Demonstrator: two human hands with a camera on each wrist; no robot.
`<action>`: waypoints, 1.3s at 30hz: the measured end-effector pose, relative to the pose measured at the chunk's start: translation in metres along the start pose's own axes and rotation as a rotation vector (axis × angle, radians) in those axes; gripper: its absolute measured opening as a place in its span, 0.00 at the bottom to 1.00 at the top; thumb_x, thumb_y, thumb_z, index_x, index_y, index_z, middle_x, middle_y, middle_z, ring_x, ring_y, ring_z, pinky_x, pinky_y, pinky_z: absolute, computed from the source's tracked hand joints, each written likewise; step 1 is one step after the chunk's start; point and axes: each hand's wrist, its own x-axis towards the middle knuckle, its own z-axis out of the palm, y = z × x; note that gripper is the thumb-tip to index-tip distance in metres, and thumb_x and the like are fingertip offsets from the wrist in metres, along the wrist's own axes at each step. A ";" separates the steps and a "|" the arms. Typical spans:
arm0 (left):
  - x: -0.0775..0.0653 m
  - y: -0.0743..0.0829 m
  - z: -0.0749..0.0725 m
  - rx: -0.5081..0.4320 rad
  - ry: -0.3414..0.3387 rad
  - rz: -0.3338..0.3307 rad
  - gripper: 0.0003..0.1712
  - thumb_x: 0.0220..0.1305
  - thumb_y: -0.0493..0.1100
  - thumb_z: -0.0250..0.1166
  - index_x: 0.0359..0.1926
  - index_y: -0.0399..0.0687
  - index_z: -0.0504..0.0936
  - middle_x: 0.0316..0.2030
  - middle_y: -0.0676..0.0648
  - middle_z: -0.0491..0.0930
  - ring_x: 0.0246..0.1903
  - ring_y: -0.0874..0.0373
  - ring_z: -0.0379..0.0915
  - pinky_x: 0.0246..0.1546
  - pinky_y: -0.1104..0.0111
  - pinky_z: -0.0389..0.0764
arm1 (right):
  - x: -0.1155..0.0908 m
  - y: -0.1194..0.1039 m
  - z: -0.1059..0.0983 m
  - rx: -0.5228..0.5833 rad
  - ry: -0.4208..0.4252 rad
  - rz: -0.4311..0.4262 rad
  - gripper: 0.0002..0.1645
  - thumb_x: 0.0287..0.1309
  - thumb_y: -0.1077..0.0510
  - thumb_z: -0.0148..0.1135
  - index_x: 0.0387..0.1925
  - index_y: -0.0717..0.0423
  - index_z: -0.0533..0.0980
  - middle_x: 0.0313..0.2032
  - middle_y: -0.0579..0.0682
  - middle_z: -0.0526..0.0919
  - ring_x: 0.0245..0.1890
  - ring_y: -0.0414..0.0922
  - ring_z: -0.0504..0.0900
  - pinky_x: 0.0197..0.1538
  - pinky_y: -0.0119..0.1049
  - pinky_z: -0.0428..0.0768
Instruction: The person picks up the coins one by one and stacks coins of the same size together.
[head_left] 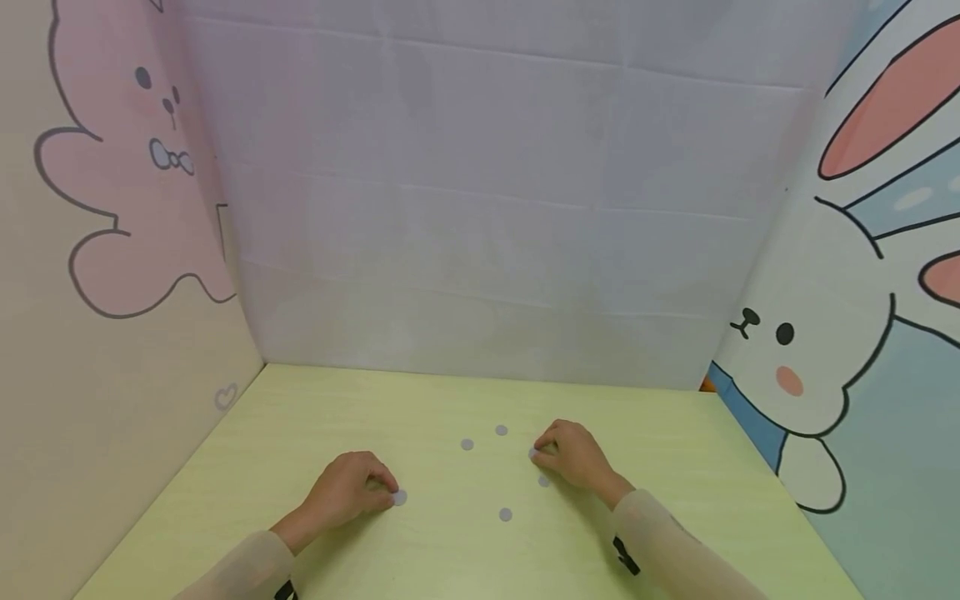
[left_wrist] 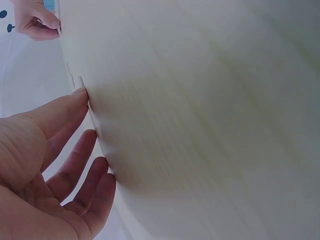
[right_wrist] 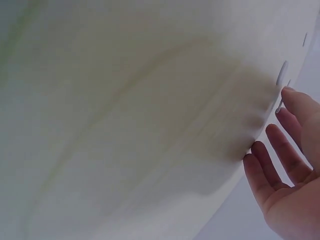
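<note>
Discs (head_left: 401,497) (grey) pinched at tips: left hand (head_left: 347,488), right hand (head_left: 576,454).

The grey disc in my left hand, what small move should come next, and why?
Probably ease the left hand rightward with its grey disc: that disc is left of the four loose discs, apart from them, while the right hand pinches another disc close to them.

1 pink cartoon animal (head_left: 142,183), 1 rabbit (head_left: 828,333), creased backdrop (head_left: 480,192)
</note>
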 end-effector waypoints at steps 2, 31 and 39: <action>0.000 0.000 0.000 -0.001 0.001 0.003 0.09 0.53 0.42 0.84 0.30 0.60 0.92 0.34 0.61 0.85 0.38 0.60 0.78 0.43 0.59 0.79 | 0.000 0.000 0.001 0.011 0.003 0.006 0.07 0.61 0.56 0.79 0.38 0.56 0.90 0.40 0.49 0.88 0.42 0.49 0.85 0.51 0.51 0.83; 0.000 0.000 0.001 -0.006 0.009 -0.005 0.08 0.53 0.43 0.84 0.31 0.59 0.92 0.34 0.61 0.85 0.37 0.60 0.77 0.41 0.60 0.78 | 0.001 -0.046 0.012 0.076 -0.033 -0.060 0.05 0.60 0.55 0.79 0.36 0.52 0.91 0.38 0.47 0.88 0.39 0.45 0.82 0.41 0.39 0.81; 0.000 0.000 0.000 -0.009 0.007 -0.006 0.09 0.53 0.43 0.85 0.31 0.59 0.92 0.34 0.61 0.85 0.38 0.60 0.78 0.43 0.57 0.79 | 0.002 -0.063 0.020 0.095 -0.048 -0.101 0.06 0.60 0.55 0.79 0.36 0.54 0.91 0.38 0.47 0.89 0.39 0.46 0.83 0.42 0.36 0.81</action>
